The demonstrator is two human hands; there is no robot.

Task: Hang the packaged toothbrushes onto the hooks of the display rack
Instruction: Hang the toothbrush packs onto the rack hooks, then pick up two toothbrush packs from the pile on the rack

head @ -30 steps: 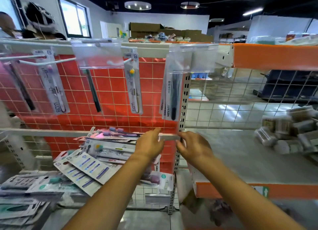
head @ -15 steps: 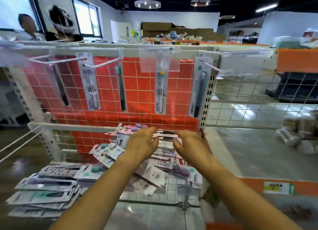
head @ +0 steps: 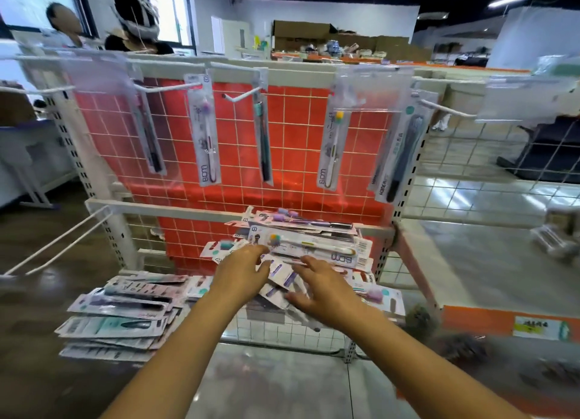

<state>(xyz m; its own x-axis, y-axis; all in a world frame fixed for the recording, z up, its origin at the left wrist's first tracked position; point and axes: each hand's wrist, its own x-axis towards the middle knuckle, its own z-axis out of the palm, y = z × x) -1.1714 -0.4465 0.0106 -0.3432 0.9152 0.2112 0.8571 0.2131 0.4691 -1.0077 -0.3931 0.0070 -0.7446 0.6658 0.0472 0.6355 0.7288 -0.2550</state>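
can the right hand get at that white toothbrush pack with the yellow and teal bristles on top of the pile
Probably yes. The right hand hovers open just below the white toothbrush pack, which lies on top of the pile with nothing over it.

Red back panel (head: 292,142) with white grid wires — white hooks (head: 169,87), orange shelf edge (head: 489,321).

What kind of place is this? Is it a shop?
Probably a shop, or its stockroom. Packaged toothbrushes hang on the hooks of a display rack, more packs lie piled on the shelf below, and cardboard boxes are stacked at the back. Both hands reach toward the pile.
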